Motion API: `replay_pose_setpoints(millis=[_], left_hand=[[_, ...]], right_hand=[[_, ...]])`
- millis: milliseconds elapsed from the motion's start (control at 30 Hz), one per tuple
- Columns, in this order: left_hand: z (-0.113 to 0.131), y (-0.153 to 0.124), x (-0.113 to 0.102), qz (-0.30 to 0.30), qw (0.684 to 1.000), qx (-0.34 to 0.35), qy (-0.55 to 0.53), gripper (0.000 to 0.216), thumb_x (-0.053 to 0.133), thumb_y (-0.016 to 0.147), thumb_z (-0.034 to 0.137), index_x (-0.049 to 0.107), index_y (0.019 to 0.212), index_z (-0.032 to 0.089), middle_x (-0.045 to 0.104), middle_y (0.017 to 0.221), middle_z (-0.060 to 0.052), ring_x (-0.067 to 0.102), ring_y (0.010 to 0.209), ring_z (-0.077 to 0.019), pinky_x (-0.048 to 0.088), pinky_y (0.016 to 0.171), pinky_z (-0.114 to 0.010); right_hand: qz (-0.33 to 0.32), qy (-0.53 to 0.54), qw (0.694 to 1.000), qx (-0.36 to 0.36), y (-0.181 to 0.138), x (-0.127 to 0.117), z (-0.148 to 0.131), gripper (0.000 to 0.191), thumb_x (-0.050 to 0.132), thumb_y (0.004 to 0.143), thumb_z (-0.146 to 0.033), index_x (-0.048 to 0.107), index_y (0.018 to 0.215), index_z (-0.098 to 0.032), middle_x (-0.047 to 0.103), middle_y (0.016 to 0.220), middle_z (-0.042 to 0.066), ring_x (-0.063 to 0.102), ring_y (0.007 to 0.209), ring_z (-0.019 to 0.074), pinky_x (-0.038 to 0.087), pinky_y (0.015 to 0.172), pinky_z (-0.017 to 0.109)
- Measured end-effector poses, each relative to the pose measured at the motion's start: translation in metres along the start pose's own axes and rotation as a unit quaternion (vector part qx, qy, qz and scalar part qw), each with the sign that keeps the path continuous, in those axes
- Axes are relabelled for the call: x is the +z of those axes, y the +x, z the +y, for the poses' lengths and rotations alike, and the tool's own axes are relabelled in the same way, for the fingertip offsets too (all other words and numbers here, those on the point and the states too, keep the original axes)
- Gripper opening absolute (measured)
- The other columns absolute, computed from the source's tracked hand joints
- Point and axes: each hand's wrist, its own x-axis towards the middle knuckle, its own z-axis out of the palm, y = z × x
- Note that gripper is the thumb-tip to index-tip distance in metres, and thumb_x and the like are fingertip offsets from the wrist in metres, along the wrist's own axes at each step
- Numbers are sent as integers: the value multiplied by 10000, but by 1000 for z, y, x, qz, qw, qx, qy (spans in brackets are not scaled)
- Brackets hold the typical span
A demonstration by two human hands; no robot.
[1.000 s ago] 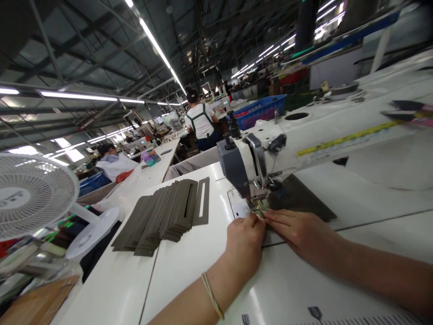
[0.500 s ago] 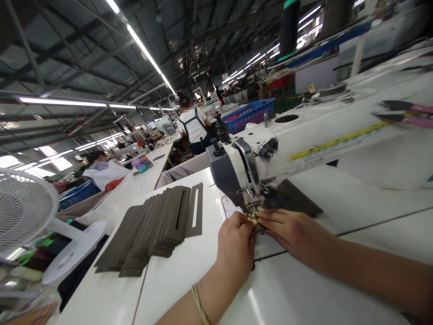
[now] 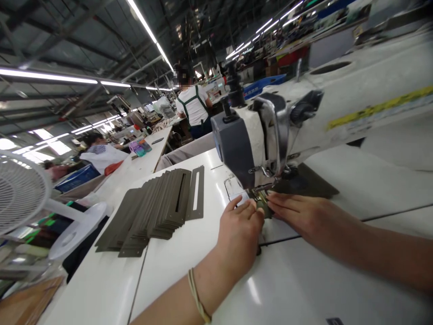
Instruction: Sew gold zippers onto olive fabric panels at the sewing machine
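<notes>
A white sewing machine with a dark grey front stands before me. A dark olive-grey flat panel lies under its arm, behind my right hand. My left hand is just left of the presser foot, its fingers curled in at the edge of the work and the index finger a little raised. From the right, my right hand reaches in with long fingers held together, fingertips at the same spot. Between the fingertips a small olive piece shows; whether it belongs to the panel is hidden.
A fanned stack of dark slotted panels lies on the white table to the left, with one slotted panel at its right end. A white fan stands at far left. A co-worker sits ahead, back turned.
The view has moved closer to the machine. My left hand's fingers have loosened from a tight pinch, and the index finger has lifted. My right hand stays by the presser foot.
</notes>
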Motion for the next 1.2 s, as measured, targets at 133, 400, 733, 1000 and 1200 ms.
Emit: replay_pose_setpoints(millis=[133, 400, 733, 1000, 1200], left_hand=[[-3, 2, 1, -11, 1000, -4, 6, 154, 495, 917, 73, 629, 938, 147, 729, 1015, -113, 682, 1039, -222, 524, 985, -401], [-7, 4, 8, 10, 1000, 2, 4, 146, 498, 941, 106, 640, 945, 142, 733, 1009, -123, 691, 1023, -233, 549, 941, -391], [-8, 7, 8, -35, 999, -14, 35, 80, 567, 918, 98, 638, 912, 136, 735, 989, -97, 691, 1007, -219, 538, 948, -368], [-9, 9, 10, -58, 997, -19, 45, 58, 596, 913, 113, 650, 917, 132, 732, 1019, -87, 682, 1024, -215, 524, 956, -350], [-10, 9, 7, -66, 995, 10, 70, 67, 585, 927, 124, 651, 915, 127, 726, 1015, -97, 678, 1022, -209, 523, 960, -355]], right_hand=[[-7, 13, 1000, 9, 2, 4, 5, 349, 420, 864, 25, 701, 1034, -94, 732, 1056, 135, 711, 946, 194, 592, 844, 290], [-9, 17, 1000, 16, 4, 8, 10, 322, 429, 875, 2, 700, 1002, -116, 736, 1039, 118, 716, 896, 195, 607, 793, 296], [-16, 15, 1000, 7, 8, 8, 12, 373, 362, 880, 14, 694, 963, -137, 745, 988, 115, 727, 835, 210, 618, 692, 293], [3, 20, 1000, -6, 0, 18, 19, 392, 335, 914, -61, 696, 998, -190, 745, 1013, 79, 729, 840, 226, 619, 626, 289], [-1, 37, 999, -18, 3, 14, 19, 366, 338, 940, -76, 688, 999, -163, 744, 1012, 89, 729, 845, 226, 617, 611, 295]])
